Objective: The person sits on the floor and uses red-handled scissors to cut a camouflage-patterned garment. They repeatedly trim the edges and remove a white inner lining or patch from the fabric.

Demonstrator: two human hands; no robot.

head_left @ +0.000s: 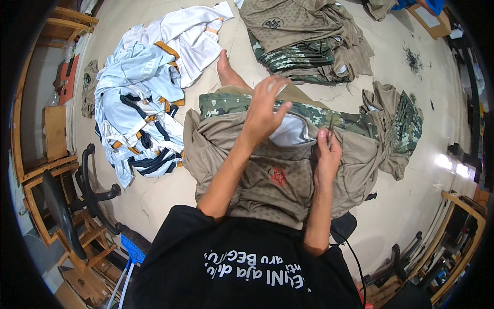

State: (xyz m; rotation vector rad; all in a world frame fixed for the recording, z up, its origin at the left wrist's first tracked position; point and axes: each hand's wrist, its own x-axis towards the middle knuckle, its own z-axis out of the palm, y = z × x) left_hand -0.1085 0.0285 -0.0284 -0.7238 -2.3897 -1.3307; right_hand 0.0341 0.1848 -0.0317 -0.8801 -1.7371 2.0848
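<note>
A khaki-brown shirt (280, 198) with a red chest print and a white inner neck lies across my lap. Camouflage fabric (226, 104) spreads along its far edge. Over the left side of the collar is my left hand (262, 110), its fingers stretched out and the thumb apart, with no held thing visible. My right hand (327, 149) is closed at the collar's right side. A thin dark pointed tool (331, 122) sticks up from its fingers; its exact kind is too small to make out.
White and light-blue garments (139, 98) are heaped at the left. Folded brown and camouflage shirts (309, 41) are stacked at the far side, and more camouflage clothing (399, 129) lies right. A black chair base (92, 193) and a blue broom (133, 250) stand near left.
</note>
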